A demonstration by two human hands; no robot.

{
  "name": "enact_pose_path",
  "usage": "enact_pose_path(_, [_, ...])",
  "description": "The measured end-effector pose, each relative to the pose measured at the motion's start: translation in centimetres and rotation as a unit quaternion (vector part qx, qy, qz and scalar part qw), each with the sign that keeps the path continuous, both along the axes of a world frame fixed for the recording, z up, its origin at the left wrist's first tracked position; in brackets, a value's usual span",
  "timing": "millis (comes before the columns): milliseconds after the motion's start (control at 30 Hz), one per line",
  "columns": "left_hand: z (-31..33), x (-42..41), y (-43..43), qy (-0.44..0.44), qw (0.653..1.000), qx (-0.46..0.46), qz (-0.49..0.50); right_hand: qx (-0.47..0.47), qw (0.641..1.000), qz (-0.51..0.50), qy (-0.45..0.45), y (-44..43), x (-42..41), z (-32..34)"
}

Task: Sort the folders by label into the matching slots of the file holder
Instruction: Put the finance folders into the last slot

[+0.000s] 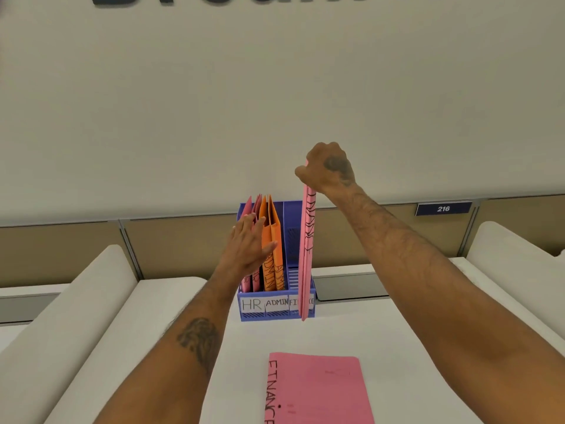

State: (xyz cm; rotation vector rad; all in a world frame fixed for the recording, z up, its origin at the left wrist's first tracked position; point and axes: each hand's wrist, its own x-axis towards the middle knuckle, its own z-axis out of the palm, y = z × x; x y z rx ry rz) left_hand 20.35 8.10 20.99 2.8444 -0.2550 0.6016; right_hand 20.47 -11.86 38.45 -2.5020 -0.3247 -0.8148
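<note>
The right hand (328, 168), just right of the frame's centre, is closed in a fist on the top edge of a pink folder (306, 249), which hangs edge-on and near vertical below the knuckles. Its lower end shows in front of the blue file holder (276, 313) and crosses the rightmost label, which seems to read FINANCE, so the folder hangs before or above that slot and is not yet seated in it. The writing down its side is too foreshortened to read surely. The left hand (249, 243), left of centre, is open with fingers spread, its fingertips resting against the orange folders (272, 240) in the middle slot marked ADMIN; it grips nothing. Pink folders (253, 209) stand in the left slot marked HR. The right slot looks empty behind the hanging folder. At the bottom of the frame a second pink folder (318, 390), lettered FINANCE, lies flat on the white desk (412, 347), well apart from both hands. By this showing HR and ADMIN are filled, and two finance folders are left.
</note>
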Motion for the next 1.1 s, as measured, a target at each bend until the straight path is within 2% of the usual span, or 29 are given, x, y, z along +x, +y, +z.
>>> enact_pose_path(167, [0.4,3.5,-0.3,0.054,0.998,0.016,-0.012,-0.005,1.000,0.003,-0.016,0.8,3.4,-0.8])
enact_pose_path(400, [-0.8,6.3,-0.5,0.082,0.994,0.069,-0.011,-0.020,0.998,0.015,-0.052,1.5,7.6,-2.7])
enact_pose_path(733, [-2.6,7.9,0.8,0.075,0.991,0.108,-0.004,-0.047,0.996,0.038,-0.071,2.5,10.3,-7.8])
enact_pose_path(1100, [-3.3,7.8,1.6,0.059,0.994,0.097,0.000,-0.035,0.998,0.044,-0.036,4.1,11.1,-12.9])
